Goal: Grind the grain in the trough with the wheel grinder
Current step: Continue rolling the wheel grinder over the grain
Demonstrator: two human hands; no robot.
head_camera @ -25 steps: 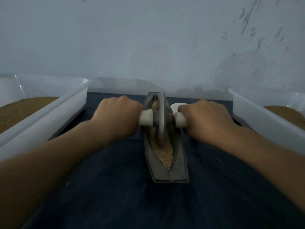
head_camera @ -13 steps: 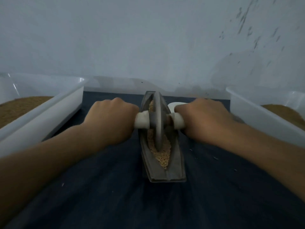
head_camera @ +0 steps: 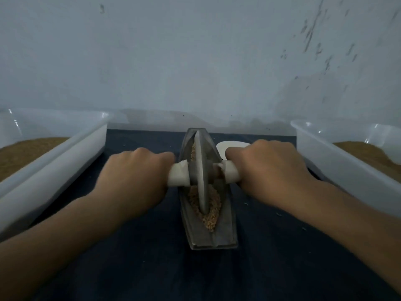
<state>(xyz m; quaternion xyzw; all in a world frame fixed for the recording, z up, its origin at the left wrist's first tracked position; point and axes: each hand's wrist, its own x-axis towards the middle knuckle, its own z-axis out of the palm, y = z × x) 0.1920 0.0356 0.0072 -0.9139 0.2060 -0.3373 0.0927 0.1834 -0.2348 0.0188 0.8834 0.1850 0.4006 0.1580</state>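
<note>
Two grips: left hand [head_camera: 134,177], right hand [head_camera: 267,168] clench wheel grinder [head_camera: 200,170] | dark cloth [head_camera: 152,257] (crumb-flecked) | scuffed wall [head_camera: 195,61]

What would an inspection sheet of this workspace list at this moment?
Surface: dark cloth, a few pale specks right of the trough.
Job's things: grey trough lengthwise, grain inside; wheel grinder upright in it.
Clutter: left bin and right bin, each holding brown material; white round thing behind the right hand.
Hands: left hand and right hand each grip a white handle of the wheel grinder.
Cables: nothing seen.
Surroundings: pale wall with dark marks.
</note>
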